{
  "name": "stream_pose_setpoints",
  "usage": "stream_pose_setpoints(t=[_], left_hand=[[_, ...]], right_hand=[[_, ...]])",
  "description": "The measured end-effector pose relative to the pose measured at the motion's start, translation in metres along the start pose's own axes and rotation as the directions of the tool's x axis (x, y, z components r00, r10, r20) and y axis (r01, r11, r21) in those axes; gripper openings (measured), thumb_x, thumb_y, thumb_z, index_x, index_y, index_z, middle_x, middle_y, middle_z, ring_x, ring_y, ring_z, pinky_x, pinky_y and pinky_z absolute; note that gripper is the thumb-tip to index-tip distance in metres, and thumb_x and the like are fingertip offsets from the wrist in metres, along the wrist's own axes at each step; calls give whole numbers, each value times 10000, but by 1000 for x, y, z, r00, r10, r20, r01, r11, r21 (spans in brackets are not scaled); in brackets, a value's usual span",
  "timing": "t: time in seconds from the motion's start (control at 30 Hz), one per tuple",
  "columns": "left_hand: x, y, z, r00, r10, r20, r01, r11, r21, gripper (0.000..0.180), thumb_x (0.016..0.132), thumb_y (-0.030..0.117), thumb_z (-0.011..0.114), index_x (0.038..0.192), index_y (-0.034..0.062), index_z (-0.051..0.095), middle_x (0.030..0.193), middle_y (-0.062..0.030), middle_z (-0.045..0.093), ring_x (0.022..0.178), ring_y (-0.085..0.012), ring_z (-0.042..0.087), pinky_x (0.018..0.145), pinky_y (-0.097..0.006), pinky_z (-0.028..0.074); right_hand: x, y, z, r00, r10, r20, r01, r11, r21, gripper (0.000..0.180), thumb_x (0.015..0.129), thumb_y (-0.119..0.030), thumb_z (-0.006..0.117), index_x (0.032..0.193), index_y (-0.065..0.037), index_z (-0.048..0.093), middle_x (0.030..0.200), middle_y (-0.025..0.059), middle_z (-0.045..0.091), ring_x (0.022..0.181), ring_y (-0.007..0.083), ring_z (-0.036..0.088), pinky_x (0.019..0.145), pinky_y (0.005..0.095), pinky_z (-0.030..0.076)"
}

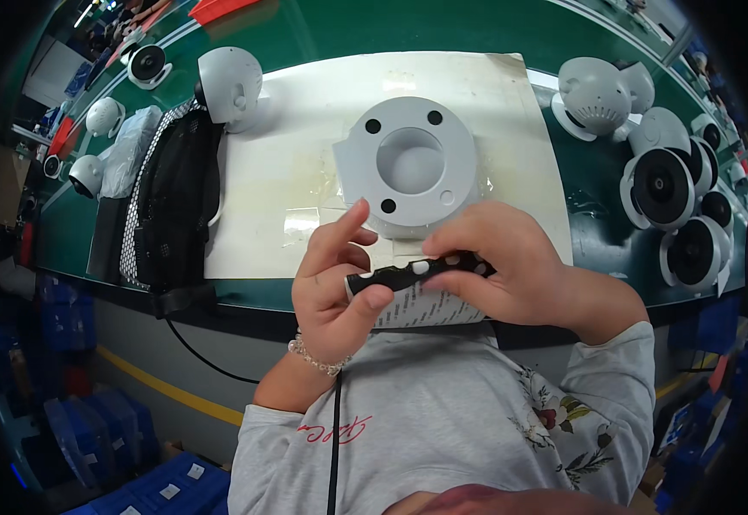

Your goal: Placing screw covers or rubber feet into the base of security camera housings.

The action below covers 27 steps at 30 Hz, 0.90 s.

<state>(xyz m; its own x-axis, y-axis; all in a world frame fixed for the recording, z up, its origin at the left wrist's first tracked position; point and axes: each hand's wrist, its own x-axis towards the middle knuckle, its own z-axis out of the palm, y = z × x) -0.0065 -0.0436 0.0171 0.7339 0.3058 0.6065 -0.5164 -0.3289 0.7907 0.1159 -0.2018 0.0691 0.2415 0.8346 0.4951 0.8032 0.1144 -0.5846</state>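
Grey long-sleeved top (443, 412), floral print on right sleeve, red script on left; pearl bead bracelet (316, 359) at left wrist.

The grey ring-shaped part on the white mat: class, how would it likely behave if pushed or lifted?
The grey ring-shaped part looks like rigid moulded plastic, so probably stiff and fairly light. It lies flat on the white mat, so it would likely slide, not roll or tip.

Factory assembly bench (597, 184) (green-topped) crowded with identical white dome cameras (599, 101).
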Motion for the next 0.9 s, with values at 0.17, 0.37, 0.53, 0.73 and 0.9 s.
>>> stream_pose_setpoints(t=[0.17, 0.37, 0.53, 0.73, 0.9], left_hand=[[5, -4, 0, 995, -104, 0, 103, 984, -147, 372, 746, 290, 652, 590, -9, 495, 1233, -196, 444, 882, -245, 475, 623, -270, 406], [3, -14, -2, 997, 54, 48, -53, 998, -25, 386, 748, 298, 645, 609, -11, 459, 1225, -217, 442, 880, -263, 469, 635, -273, 401], [4, -13, -3, 995, 80, 58, -87, 987, 135, 383, 723, 252, 662, 577, 4, 409, 1204, -219, 459, 848, -267, 480, 589, -270, 406], [1, -14, -3, 993, 99, 65, -109, 979, 171, 368, 708, 226, 676, 574, 8, 411, 1198, -223, 464, 848, -260, 483, 574, -260, 408], [6, -15, -3, 994, 77, 82, -97, 956, 277, 373, 667, 207, 701, 550, 2, 412, 1213, -229, 450, 851, -266, 484, 605, -267, 414]], right_hand=[[8, 16, 0, 988, -141, -55, 146, 983, 108, 334, 624, -105, 732, 900, -73, 548, 705, 55, 565, 569, 220, 526, 508, 317, 387], [7, 19, -7, 993, 23, 112, -39, 989, 142, 347, 667, -155, 709, 967, -72, 556, 759, 54, 595, 614, 206, 563, 519, 308, 407], [5, 10, -9, 995, -86, 50, 85, 996, 12, 283, 656, -130, 696, 909, -69, 586, 844, 51, 616, 650, 189, 572, 551, 292, 417], [-1, 12, -7, 983, -171, 59, 173, 984, -29, 163, 632, -60, 656, 766, -65, 564, 1025, 105, 574, 847, 237, 553, 676, 323, 409], [10, 12, -23, 996, 22, -81, -43, 965, -259, 95, 710, -73, 599, 756, -39, 523, 1284, 191, 367, 1202, 337, 301, 976, 410, 213]])
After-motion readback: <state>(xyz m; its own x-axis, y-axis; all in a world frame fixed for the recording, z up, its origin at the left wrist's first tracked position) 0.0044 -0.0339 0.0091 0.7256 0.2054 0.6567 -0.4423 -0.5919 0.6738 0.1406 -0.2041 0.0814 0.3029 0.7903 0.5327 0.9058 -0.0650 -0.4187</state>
